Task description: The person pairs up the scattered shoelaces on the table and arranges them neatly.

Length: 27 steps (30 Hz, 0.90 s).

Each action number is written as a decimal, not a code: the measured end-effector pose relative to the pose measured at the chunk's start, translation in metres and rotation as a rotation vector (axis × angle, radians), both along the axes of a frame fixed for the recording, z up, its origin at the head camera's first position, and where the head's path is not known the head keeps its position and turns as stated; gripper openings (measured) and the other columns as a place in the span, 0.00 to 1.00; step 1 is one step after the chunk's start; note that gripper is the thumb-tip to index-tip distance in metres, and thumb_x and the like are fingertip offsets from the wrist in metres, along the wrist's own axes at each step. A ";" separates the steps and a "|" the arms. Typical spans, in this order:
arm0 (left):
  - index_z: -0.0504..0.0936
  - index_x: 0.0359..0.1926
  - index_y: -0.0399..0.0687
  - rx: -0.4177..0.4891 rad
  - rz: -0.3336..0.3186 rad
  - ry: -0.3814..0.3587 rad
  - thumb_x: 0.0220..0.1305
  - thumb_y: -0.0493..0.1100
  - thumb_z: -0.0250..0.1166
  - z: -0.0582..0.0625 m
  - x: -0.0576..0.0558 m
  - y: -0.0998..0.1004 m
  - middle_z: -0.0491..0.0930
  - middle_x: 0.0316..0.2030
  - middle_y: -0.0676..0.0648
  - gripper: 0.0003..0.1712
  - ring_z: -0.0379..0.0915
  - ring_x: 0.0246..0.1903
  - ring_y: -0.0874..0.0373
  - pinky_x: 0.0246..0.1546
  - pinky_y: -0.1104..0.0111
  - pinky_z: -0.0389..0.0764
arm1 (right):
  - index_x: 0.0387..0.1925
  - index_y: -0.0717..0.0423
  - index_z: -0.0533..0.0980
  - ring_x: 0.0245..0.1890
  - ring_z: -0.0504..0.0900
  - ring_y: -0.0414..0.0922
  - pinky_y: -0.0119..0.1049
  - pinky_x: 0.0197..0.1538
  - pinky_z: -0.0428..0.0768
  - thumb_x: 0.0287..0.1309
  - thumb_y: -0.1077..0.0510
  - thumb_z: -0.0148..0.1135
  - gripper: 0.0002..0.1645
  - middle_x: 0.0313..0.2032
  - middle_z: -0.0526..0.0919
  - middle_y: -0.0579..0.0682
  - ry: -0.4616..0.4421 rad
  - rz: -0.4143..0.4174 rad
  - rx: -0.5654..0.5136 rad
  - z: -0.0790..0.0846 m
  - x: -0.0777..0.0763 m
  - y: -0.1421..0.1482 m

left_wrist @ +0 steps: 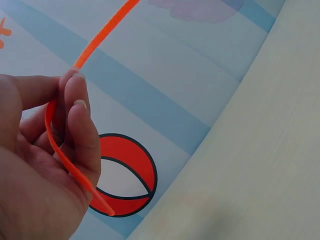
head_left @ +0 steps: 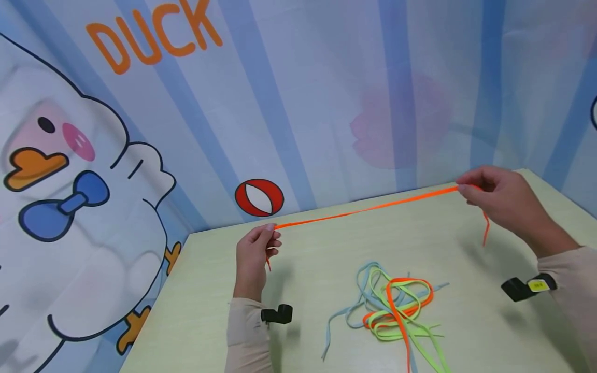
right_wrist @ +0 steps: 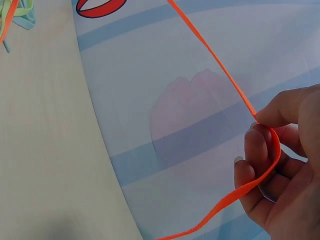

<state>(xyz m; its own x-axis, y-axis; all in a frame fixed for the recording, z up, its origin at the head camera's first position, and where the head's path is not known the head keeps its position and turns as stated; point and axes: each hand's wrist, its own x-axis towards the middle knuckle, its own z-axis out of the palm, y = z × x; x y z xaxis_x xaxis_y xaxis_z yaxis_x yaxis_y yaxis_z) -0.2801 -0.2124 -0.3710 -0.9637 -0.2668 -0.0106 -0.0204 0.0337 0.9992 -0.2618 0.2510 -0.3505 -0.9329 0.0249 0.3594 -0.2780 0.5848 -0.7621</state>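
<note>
An orange shoelace (head_left: 364, 210) is stretched nearly straight between my two hands, above the far part of the table. My left hand (head_left: 253, 254) pinches it near one end between thumb and forefinger. In the left wrist view a short tail of the shoelace (left_wrist: 70, 162) hangs across the palm. The right hand (head_left: 506, 199) pinches the other side, higher up, and a loose end dangles below it. Seen from the right wrist, that tail of the shoelace (right_wrist: 235, 194) curves over the curled fingers. Below and between the hands lies a tangle of shoelaces (head_left: 380, 331) in light green, pale blue and orange.
The pale table (head_left: 186, 311) meets a printed cloth backdrop (head_left: 317, 103) along its far edge. The cloth shows a duck, a red ball and lettering. A small black device (head_left: 277, 314) sits at the left wrist, and another black device (head_left: 517, 289) at the right.
</note>
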 end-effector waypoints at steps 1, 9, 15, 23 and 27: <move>0.85 0.53 0.47 0.006 0.001 0.002 0.68 0.54 0.67 -0.001 0.000 0.000 0.84 0.41 0.45 0.20 0.80 0.37 0.55 0.40 0.67 0.82 | 0.52 0.54 0.78 0.34 0.80 0.35 0.32 0.34 0.77 0.70 0.46 0.59 0.19 0.40 0.81 0.50 -0.003 -0.005 0.008 -0.001 -0.001 0.000; 0.83 0.54 0.49 0.046 -0.001 0.031 0.68 0.50 0.67 -0.005 0.000 0.003 0.83 0.45 0.45 0.17 0.80 0.40 0.54 0.43 0.65 0.82 | 0.46 0.57 0.76 0.34 0.78 0.38 0.34 0.33 0.76 0.69 0.53 0.57 0.12 0.41 0.81 0.55 -0.012 -0.053 0.067 -0.011 -0.008 0.003; 0.83 0.55 0.49 0.062 0.019 0.021 0.68 0.50 0.67 -0.007 -0.001 0.002 0.84 0.46 0.45 0.18 0.81 0.40 0.54 0.41 0.67 0.82 | 0.45 0.58 0.79 0.37 0.77 0.49 0.38 0.32 0.76 0.69 0.57 0.56 0.10 0.42 0.82 0.57 -0.039 -0.028 0.132 -0.016 -0.011 0.005; 0.84 0.56 0.51 0.093 0.039 -0.013 0.70 0.51 0.64 -0.007 -0.002 0.001 0.85 0.49 0.47 0.17 0.81 0.42 0.53 0.48 0.60 0.80 | 0.50 0.60 0.81 0.39 0.75 0.55 0.42 0.31 0.76 0.70 0.57 0.51 0.17 0.49 0.80 0.62 -0.085 -0.010 0.204 -0.019 -0.015 0.006; 0.83 0.57 0.52 0.106 0.037 -0.053 0.71 0.52 0.63 -0.009 -0.004 0.001 0.85 0.49 0.48 0.18 0.82 0.43 0.52 0.50 0.60 0.79 | 0.53 0.63 0.80 0.40 0.75 0.57 0.42 0.26 0.76 0.70 0.57 0.52 0.19 0.51 0.78 0.65 -0.116 -0.001 0.244 -0.023 -0.018 0.006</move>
